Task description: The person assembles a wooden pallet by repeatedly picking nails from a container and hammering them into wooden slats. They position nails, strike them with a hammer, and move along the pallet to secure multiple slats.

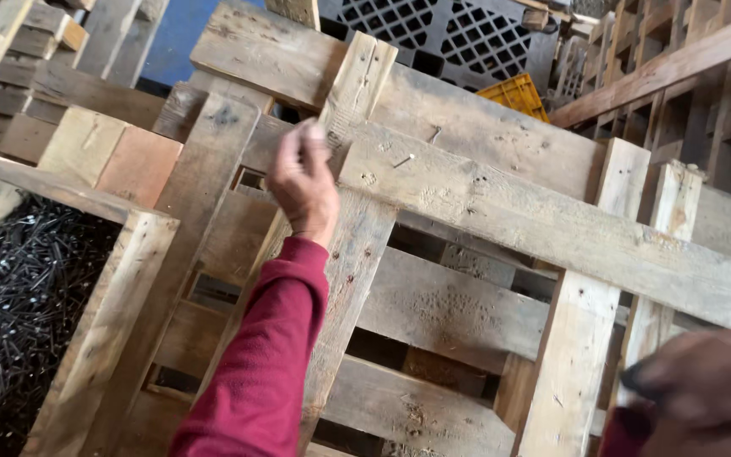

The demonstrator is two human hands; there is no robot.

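My left hand (302,182), in a dark red sleeve, reaches up to a worn wooden pallet (484,211). Its fingers are pinched together against an upright slat (357,85), where the slat crosses a wide horizontal board. Whatever sits between the fingertips is hidden. Two bent nails (403,159) stick out of that board just right of the hand. My right hand (704,389) is blurred at the lower right corner, close to the camera. A dark shape lies at its left edge, and its grip is unclear.
At the left, a wooden crate (107,296) holds a heap of dark nails (19,313). More pallets and boards are stacked at the back left and right. A black plastic pallet (450,34) and a yellow crate (518,93) stand behind.
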